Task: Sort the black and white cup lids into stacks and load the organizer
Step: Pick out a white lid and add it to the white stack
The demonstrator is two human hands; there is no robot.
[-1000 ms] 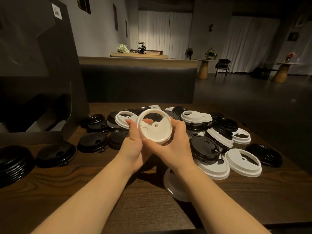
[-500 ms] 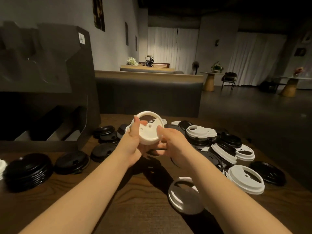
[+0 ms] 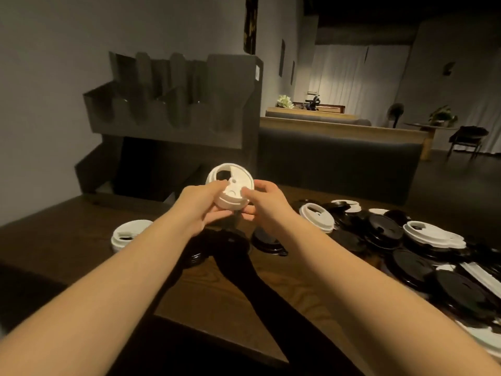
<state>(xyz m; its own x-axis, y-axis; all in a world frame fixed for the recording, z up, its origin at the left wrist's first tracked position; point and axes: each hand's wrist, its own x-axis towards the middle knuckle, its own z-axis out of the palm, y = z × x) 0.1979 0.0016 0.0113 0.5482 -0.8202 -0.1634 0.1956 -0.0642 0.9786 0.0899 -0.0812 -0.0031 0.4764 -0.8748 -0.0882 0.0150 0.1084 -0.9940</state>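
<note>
Both hands hold a small stack of white lids [image 3: 232, 187] tilted up above the table, in front of the dark organizer [image 3: 173, 123]. My left hand [image 3: 202, 206] grips its left rim with the thumb on top; my right hand [image 3: 264, 202] pinches its right rim. A stack of white lids [image 3: 130, 234] stands on the table to the left. Under my forearms lies a black lid stack [image 3: 195, 256], partly hidden. A mixed pile of black and white lids [image 3: 393, 240] spreads to the right.
The organizer has upper slotted bins and lower open compartments [image 3: 151, 175]. The wooden table [image 3: 225, 291] ends near the bottom of the view. A dark bench back [image 3: 339, 161] runs behind the table; a wall is on the left.
The view has swung left, so the organizer now sits centre-left and the lid pile to the right. My hands have carried the white lids left, toward the organizer.
</note>
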